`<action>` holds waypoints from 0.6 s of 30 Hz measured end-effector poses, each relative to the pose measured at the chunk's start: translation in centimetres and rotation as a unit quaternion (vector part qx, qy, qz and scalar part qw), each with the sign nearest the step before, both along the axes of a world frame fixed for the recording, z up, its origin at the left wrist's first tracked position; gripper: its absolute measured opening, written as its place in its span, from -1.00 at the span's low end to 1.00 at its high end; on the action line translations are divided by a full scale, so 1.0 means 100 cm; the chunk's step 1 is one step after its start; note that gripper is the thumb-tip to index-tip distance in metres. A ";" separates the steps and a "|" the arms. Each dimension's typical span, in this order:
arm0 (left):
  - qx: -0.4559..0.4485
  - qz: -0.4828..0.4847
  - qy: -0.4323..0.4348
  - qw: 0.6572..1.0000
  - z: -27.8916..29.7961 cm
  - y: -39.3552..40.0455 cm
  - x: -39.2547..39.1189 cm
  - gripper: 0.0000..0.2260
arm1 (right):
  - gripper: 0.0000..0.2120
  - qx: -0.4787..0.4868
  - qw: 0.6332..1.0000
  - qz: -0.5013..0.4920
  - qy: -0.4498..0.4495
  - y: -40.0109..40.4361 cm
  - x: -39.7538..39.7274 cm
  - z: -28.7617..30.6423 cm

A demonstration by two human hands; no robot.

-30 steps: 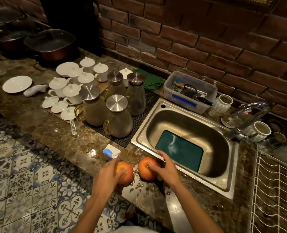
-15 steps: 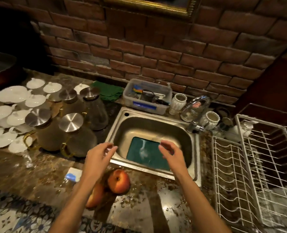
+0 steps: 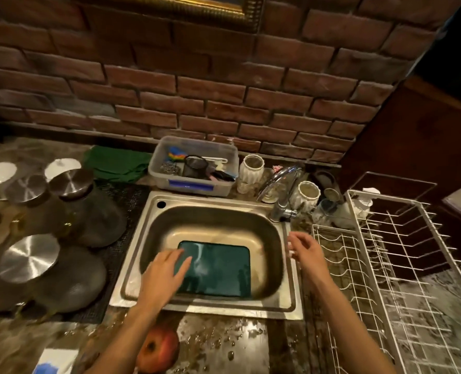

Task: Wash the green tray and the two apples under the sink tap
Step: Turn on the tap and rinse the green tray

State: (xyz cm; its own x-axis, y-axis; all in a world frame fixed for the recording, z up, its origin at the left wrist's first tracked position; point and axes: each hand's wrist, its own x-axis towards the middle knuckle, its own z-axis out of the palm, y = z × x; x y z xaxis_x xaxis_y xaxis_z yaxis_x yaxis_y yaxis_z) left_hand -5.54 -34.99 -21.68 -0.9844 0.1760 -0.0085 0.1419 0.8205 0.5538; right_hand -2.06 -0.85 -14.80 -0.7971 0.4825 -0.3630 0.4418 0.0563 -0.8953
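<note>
At the far left, lidded glass jugs (image 3: 89,211) stand on a dark mat on the tabletop (image 3: 237,344), close beside the sink (image 3: 207,306) rim, so that side gives us little room. Our left hand (image 3: 162,276) hangs over the near-left part of the basin, its grip apart and empty, fingertips (image 3: 182,261) over the left edge of the green tray (image 3: 218,268); we cannot tell whether they touch it. The tray lies flat on the basin floor, long axis running left to right, stretching away rightward from that hand, which is the nearer one. One apple (image 3: 159,349) rests on the wet tabletop just in front of the sink, by our left forearm; the second is not visible. Our right hand (image 3: 309,253) hovers at the sink's right rim, grip apart, empty, below the tap (image 3: 280,190) at the back-right corner. No water runs. Right of it a white wire rack (image 3: 385,265) crowds the edge
</note>
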 end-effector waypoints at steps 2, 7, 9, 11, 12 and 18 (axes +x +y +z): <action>0.007 0.007 -0.044 0.999 -0.022 0.002 -0.012 -0.62 | -0.71 0.005 0.999 -0.033 -0.016 0.019 -0.022 -0.005; 0.064 0.032 -0.170 0.983 -0.063 -0.001 -0.038 -0.59 | -0.67 0.000 0.997 -0.062 -0.050 0.050 -0.073 -0.026; 0.065 0.048 -0.208 0.975 -0.075 -0.002 -0.046 -0.59 | -0.62 0.015 0.996 -0.070 -0.061 0.057 -0.091 -0.034; 0.068 0.062 -0.237 0.967 -0.088 -0.002 -0.054 -0.59 | -0.59 0.026 0.994 -0.075 -0.073 0.064 -0.108 -0.043; 0.070 0.065 -0.250 0.963 -0.093 -0.001 -0.056 -0.59 | -0.58 0.024 0.994 -0.072 -0.080 0.065 -0.115 -0.048; 0.068 0.092 -0.308 0.945 -0.111 0.001 -0.059 -0.55 | -0.62 0.023 0.990 -0.084 -0.113 0.075 -0.137 -0.072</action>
